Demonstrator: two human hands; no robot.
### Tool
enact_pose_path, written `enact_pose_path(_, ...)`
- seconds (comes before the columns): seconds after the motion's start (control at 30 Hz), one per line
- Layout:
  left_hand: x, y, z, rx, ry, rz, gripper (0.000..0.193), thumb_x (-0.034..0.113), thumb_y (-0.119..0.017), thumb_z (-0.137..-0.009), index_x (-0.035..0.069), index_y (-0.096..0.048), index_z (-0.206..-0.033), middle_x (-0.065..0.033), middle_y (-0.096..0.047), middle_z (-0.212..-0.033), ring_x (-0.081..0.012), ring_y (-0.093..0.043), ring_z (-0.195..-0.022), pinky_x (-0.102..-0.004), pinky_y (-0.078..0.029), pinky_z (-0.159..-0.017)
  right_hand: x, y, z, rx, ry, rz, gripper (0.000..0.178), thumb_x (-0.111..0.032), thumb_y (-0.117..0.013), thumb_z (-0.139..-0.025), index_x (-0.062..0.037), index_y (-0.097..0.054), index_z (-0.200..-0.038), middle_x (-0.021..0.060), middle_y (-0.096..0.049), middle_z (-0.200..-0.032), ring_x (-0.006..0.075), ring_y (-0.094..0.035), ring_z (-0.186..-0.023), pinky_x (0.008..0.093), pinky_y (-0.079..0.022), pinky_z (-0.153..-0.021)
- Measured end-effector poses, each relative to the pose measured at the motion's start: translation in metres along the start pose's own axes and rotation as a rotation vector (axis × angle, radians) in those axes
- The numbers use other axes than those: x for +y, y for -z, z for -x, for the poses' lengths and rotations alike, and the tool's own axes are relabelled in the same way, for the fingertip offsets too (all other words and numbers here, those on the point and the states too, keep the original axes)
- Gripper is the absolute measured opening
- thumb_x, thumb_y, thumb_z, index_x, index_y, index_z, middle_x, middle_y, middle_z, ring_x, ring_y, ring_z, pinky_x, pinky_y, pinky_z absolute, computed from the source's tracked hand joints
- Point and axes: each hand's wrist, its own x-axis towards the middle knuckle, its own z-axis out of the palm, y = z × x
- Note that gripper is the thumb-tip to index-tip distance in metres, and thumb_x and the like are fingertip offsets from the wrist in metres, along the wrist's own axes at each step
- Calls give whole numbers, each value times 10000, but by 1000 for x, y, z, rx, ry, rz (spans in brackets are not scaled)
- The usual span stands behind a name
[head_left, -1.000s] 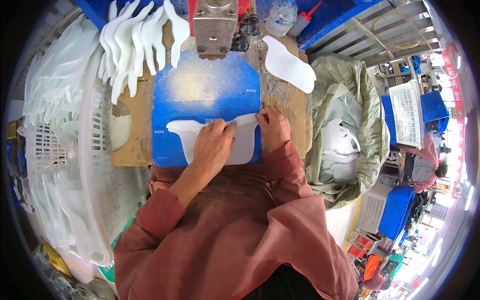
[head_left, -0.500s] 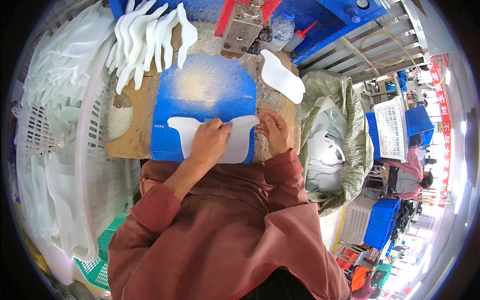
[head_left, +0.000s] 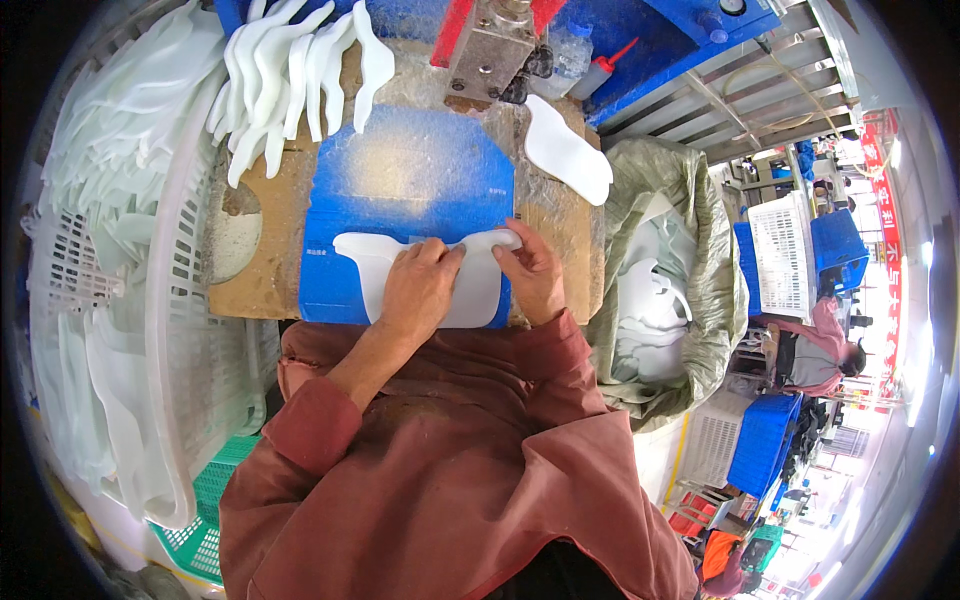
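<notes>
Two hands rest on one white plastic piece (head_left: 440,285), a thin, smooth, matte cut-out with a curved, wing-like outline, lying flat on the near part of a blue mat (head_left: 415,185). Left hand (head_left: 418,290) lies palm down on the piece's middle, fingers flattened and spread, pressing rather than gripping. Right hand (head_left: 530,275) sits at the piece's right end, fingertips bent and pinching its narrow tip. The mat is a stiff blue sheet with clipped far corners, its surface dusted with pale powder. It lies on a rough, worn wooden board (head_left: 260,260), tan and gritty. Left of the mat, a round dip in the board holds whitish powder (head_left: 235,235). Beyond the mat's far-left corner, a fanned stack of white curved pieces (head_left: 295,75) overhangs the board. Beyond its far edge stands a grey metal machine head (head_left: 490,50). Right of the mat lies a single white piece (head_left: 568,155), and further right an open woven sack (head_left: 670,270) holds more. Left of the board, a white slatted plastic basket (head_left: 175,330) is full of similar translucent pieces.
</notes>
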Motion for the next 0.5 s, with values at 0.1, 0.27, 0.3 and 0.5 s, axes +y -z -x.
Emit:
enact_pose_path(0.1,1,1,-1,-1,3,-5,305,68,-651,-898,40,-742,-1187,-95,-618,-942,-290,-650,-928,-438,-525,-853,-8,-5,1,20,-25,38,420,-49,-718,-986,10,-607,-1387,65,-709,-1193,116,-660,-1034,275,-554,-891)
enact_pose_path(0.27,-3,-7,0,9,7,46,294,61,-666,-879,50,-737,-1164,-96,-619,-940,-307,-646,-923,-448,-524,-842,11,-5,-4,75,-79,31,376,-74,-715,-988,-5,-633,-1349,93,-734,-1194,131,-676,-1008,292,-565,-869)
enact_pose_path(0.3,-4,-11,0,-1,17,46,301,60,-693,-862,58,-739,-1160,-98,-623,-938,-313,-646,-927,-448,-527,-841,22,-3,-7,84,-71,73,371,-93,-723,-981,-18,-647,-1336,100,-744,-1185,136,-686,-995,298,-572,-843)
enact_pose_path(0.5,-16,-15,-2,-115,207,279,237,98,-683,-873,67,-708,-1106,-166,-699,-1046,-388,-664,-1031,-510,-532,-912,53,6,-21,0,-205,-467,376,-137,-551,-1070,-24,-583,-1427,135,-656,-1344,247,-635,-1186,391,-504,-1060)
